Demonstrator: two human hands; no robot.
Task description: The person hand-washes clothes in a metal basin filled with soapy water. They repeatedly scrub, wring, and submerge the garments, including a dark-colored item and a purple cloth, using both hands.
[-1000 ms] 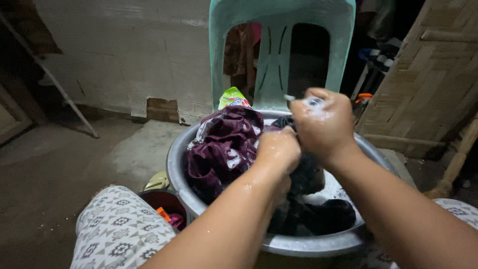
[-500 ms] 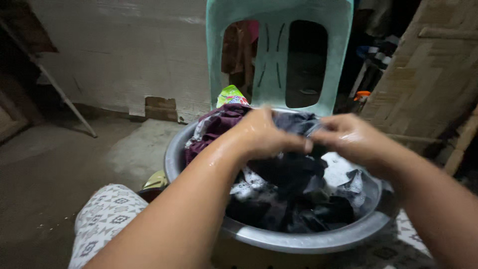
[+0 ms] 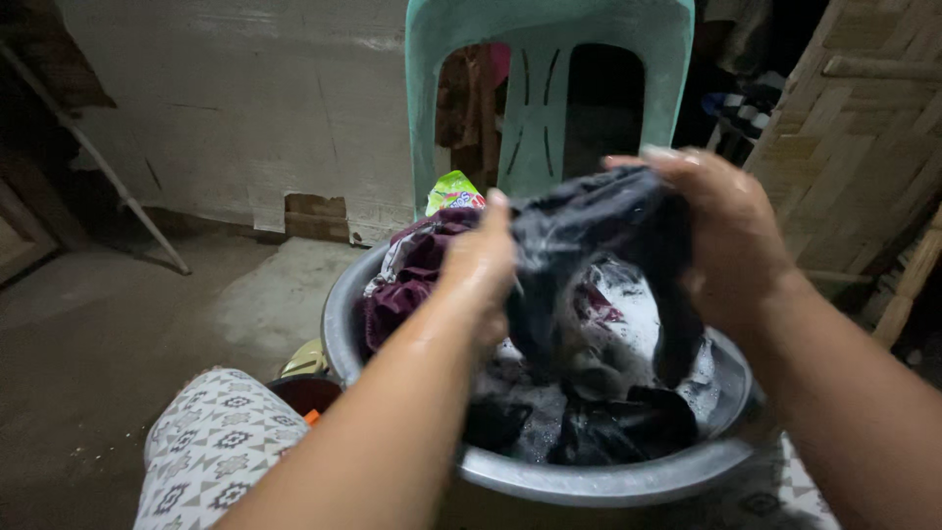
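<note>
A wet dark garment [image 3: 589,245] hangs stretched above a metal basin [image 3: 608,476] of soapy water. My left hand [image 3: 478,270] grips its left edge and my right hand [image 3: 731,231] grips its right edge, both wet. More dark clothes [image 3: 608,422] lie soaking in the basin. A heap of maroon clothes [image 3: 417,275] rests on the basin's far left side.
A teal plastic chair [image 3: 540,88] stands just behind the basin, with a green detergent packet [image 3: 453,191] at its foot. A dark red tub [image 3: 306,393] sits by my patterned left knee [image 3: 216,451]. Woven bamboo panels [image 3: 854,147] stand to the right, a concrete wall to the left.
Both hands have lifted the dark garment up out of the basin and spread it between them; a second ago they were rubbing cloth together low over the water.
</note>
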